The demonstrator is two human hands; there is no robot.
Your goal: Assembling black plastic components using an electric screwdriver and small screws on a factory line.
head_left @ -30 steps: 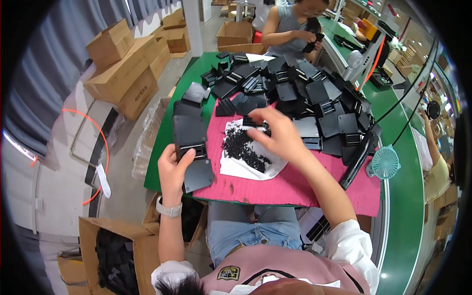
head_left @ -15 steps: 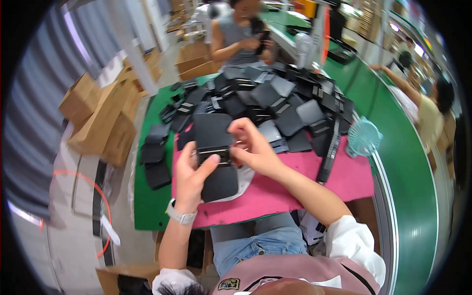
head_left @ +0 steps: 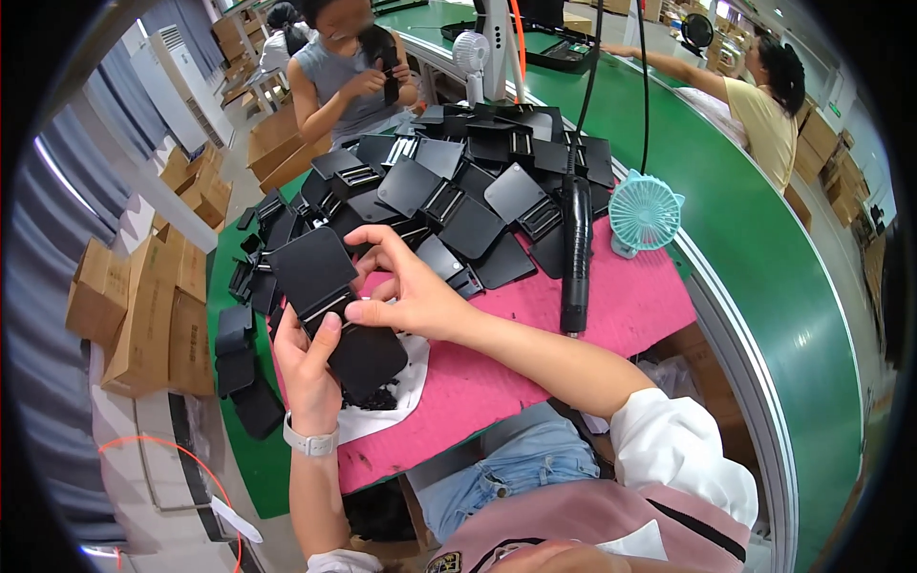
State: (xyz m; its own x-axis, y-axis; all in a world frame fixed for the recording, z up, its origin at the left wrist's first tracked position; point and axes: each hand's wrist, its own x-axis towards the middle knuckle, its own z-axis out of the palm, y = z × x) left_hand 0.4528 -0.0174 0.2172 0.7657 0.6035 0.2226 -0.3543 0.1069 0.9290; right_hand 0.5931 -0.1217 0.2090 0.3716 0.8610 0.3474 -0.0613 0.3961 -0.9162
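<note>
My left hand [head_left: 308, 368] is wrapped round a black hinged stand part [head_left: 310, 267], two flat plates joined by a hinge with bright metal rods. The left thumb lies on the hinge. At the hinge's right end is my right hand [head_left: 406, 286], thumb against it and fingers curled by the upper plate's edge; anything between these fingertips is hidden. Below the part, small black pieces [head_left: 380, 397] lie on a white sheet [head_left: 413, 382]. Beyond my hands spreads a pile of similar black hinged parts [head_left: 468, 227].
A black electric screwdriver [head_left: 576, 253] hangs upright on a cable over the pink mat [head_left: 497, 363]. Beside it stands a teal fan [head_left: 645, 215]. A green conveyor [head_left: 764, 258] curves along the right. Cardboard boxes [head_left: 148, 315] stand left; one co-worker [head_left: 349, 86] handles a black part opposite.
My view has swung, so hands and table appear further left. The held part is now tilted, its upper plate leaning left. My right thumb has come onto the hinge.
</note>
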